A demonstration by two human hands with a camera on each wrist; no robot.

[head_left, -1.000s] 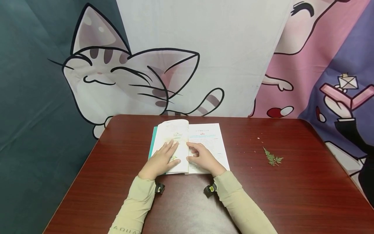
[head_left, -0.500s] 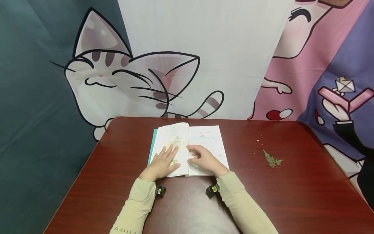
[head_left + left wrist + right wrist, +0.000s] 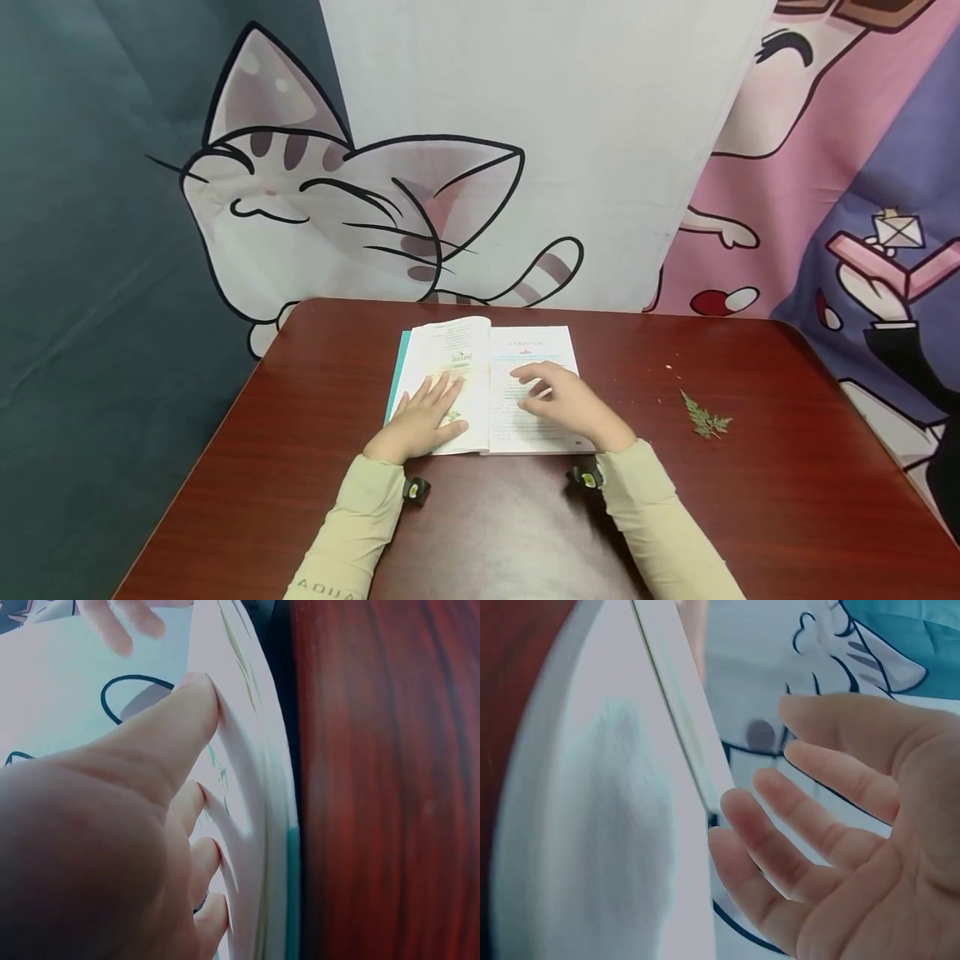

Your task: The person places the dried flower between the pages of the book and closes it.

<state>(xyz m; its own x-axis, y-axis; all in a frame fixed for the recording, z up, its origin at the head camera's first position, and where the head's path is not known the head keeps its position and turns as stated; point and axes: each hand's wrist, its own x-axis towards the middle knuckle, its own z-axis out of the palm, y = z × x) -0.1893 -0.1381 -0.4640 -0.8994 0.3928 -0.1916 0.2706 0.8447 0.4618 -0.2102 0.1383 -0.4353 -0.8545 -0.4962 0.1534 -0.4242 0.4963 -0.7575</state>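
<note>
An open book (image 3: 525, 433) with a teal cover edge lies on the table, its pages printed with text and small pictures. My left hand (image 3: 418, 421) rests on the left page with its fingers spread; in the left wrist view the thumb and fingertips (image 3: 196, 697) press on the paper. Over the right page is my right hand (image 3: 570, 404), its fingers loosely bent with a gap between thumb and forefinger. The right wrist view shows that hand (image 3: 840, 817) holding nothing, the page (image 3: 622, 840) beside it.
A green fern-like leaf sprig (image 3: 705, 418) lies on the brown table (image 3: 780, 500), right of the book. Tiny pale scraps (image 3: 668, 367) are scattered near it. Behind the table hangs a cloth with a cartoon cat (image 3: 277, 200).
My right hand has moved right, away from the book's middle fold and over the right page. The left hand stays on the left page. The head view has shifted slightly.
</note>
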